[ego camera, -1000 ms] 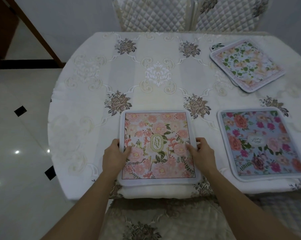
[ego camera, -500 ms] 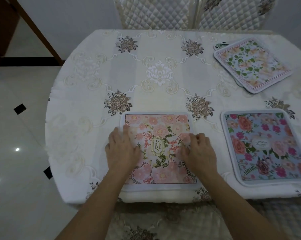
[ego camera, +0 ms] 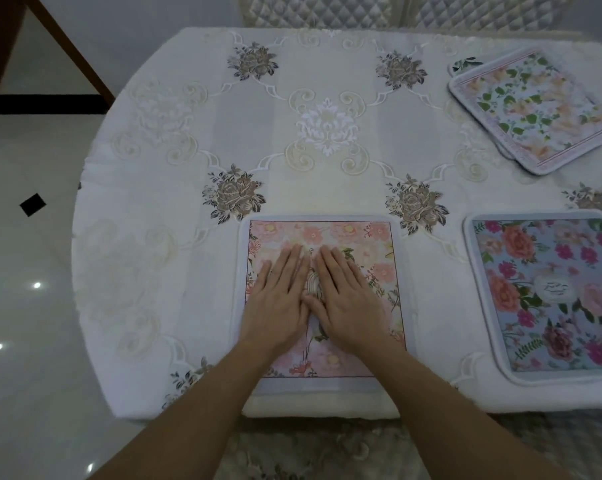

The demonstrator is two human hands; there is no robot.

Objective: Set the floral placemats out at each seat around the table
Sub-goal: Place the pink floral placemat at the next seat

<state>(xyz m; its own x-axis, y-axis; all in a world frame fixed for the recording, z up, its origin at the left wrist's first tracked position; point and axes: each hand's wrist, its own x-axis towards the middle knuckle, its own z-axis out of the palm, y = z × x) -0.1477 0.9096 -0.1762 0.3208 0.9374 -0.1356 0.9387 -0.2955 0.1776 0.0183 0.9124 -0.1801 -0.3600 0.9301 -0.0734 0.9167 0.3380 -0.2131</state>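
Note:
A pink floral placemat [ego camera: 379, 247] lies flat at the near edge of the table [ego camera: 188, 140], straight in front of me. My left hand [ego camera: 279, 299] and my right hand [ego camera: 344, 299] rest palm down side by side on its middle, fingers stretched out, holding nothing. A blue placemat with red and pink flowers [ego camera: 549, 289] lies to the right on the near edge. A small stack of placemats, the top one white with green leaves [ego camera: 531, 109], sits at the far right, turned at an angle.
The table wears a white embroidered cloth with brown rose motifs. Quilted chair backs [ego camera: 327, 8] stand at the far side, and a cushioned seat [ego camera: 310, 452] is below me. To the left lie a glossy tiled floor [ego camera: 22, 306] and a slanted wooden leg [ego camera: 67, 50].
My hands moved from the pink placemat's side edges inward to its middle, where they lie flat together. The placemat shifted slightly further onto the table.

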